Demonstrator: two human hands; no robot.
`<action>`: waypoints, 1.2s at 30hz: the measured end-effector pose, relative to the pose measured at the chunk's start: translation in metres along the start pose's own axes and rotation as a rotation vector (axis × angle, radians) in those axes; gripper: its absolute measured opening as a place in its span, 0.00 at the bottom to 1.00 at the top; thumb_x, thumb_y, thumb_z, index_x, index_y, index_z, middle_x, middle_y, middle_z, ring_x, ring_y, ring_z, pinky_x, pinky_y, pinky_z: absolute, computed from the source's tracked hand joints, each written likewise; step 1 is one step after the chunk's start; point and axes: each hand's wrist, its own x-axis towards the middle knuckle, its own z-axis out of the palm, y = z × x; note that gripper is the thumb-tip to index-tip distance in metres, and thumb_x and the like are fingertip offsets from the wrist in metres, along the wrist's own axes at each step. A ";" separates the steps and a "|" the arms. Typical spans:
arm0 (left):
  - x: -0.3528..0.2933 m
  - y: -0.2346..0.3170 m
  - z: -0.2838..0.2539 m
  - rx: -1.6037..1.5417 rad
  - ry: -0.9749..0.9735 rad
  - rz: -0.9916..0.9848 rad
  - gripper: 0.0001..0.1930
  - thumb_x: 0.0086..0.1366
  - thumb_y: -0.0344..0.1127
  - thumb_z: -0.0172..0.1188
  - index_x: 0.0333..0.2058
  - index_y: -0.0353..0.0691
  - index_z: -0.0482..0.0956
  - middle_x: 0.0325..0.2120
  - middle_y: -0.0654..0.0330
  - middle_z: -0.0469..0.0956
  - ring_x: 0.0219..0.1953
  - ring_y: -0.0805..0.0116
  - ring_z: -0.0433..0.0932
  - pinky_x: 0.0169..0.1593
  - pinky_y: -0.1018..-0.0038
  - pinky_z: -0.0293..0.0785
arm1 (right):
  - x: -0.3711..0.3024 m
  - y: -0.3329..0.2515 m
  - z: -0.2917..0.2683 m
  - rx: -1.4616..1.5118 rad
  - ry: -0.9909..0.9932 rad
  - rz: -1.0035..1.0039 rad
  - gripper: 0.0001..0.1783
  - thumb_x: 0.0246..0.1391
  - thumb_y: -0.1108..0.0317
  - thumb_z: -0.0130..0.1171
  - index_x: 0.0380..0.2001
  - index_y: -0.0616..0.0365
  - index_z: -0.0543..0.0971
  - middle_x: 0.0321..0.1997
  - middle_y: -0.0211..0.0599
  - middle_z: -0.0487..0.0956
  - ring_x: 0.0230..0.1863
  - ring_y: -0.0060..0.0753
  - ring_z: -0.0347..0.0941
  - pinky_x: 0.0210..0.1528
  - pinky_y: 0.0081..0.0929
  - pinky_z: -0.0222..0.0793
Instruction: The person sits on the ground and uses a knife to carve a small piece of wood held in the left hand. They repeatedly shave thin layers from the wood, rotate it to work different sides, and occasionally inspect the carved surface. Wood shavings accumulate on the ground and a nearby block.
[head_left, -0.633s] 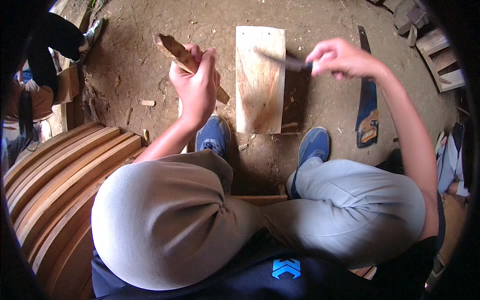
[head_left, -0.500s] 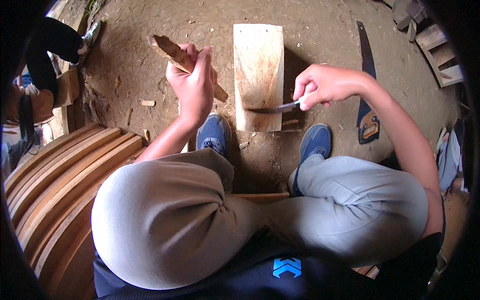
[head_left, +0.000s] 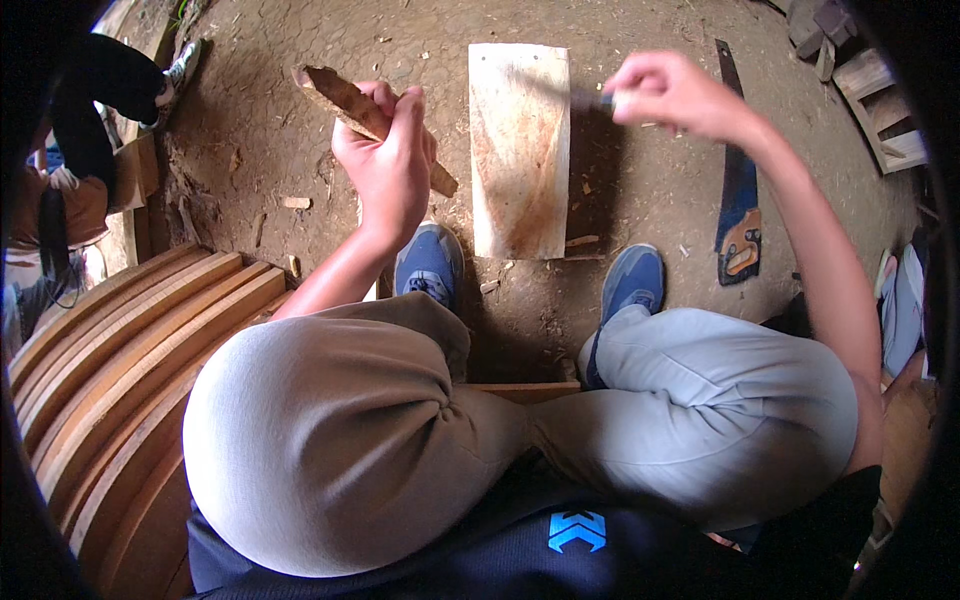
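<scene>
A rough, splintered piece of wood (head_left: 345, 105) is gripped in my left hand (head_left: 388, 165), slanting from upper left to lower right. My right hand (head_left: 665, 100) is closed, smeared by motion, around the end of a thin blade-like tool (head_left: 585, 100). Its far part is blurred, reaching left over a pale wooden block (head_left: 518, 185), so I cannot tell whether it touches the surface. The block stands between my hands, just beyond my feet, with two small dark spots near its far edge.
A handsaw (head_left: 737, 200) with a wooden handle lies on the dirt floor at right. Several boards (head_left: 150, 335) are stacked at lower left. Another person's leg (head_left: 110, 85) shows at far left. Wooden pieces (head_left: 875, 100) stand at far right, and wood chips (head_left: 296, 203) are scattered about.
My right hand has moved away from me, carrying the thin tool from the block's near end toward its far end. My left hand still holds the piece of wood in nearly the same place.
</scene>
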 end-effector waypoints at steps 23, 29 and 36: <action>-0.002 -0.001 0.003 -0.054 -0.038 -0.013 0.12 0.64 0.22 0.53 0.28 0.46 0.61 0.13 0.69 0.62 0.11 0.82 0.57 0.16 0.79 0.55 | -0.007 -0.002 0.023 -0.024 -0.346 -0.059 0.14 0.47 0.68 0.66 0.37 0.64 0.79 0.30 0.34 0.81 0.33 0.23 0.75 0.37 0.24 0.71; -0.001 0.002 0.000 -0.059 -0.036 0.000 0.12 0.64 0.22 0.54 0.28 0.46 0.61 0.13 0.69 0.62 0.11 0.82 0.58 0.16 0.79 0.56 | 0.006 0.022 -0.034 -0.099 0.113 0.002 0.13 0.53 0.65 0.62 0.40 0.59 0.78 0.29 0.25 0.78 0.26 0.15 0.69 0.27 0.17 0.64; -0.001 -0.001 0.001 -0.006 -0.014 0.016 0.13 0.64 0.22 0.54 0.29 0.47 0.60 0.14 0.69 0.62 0.11 0.82 0.58 0.16 0.79 0.57 | -0.006 -0.019 -0.009 -0.093 -0.013 -0.119 0.14 0.52 0.66 0.62 0.40 0.62 0.78 0.31 0.30 0.80 0.33 0.18 0.75 0.36 0.19 0.70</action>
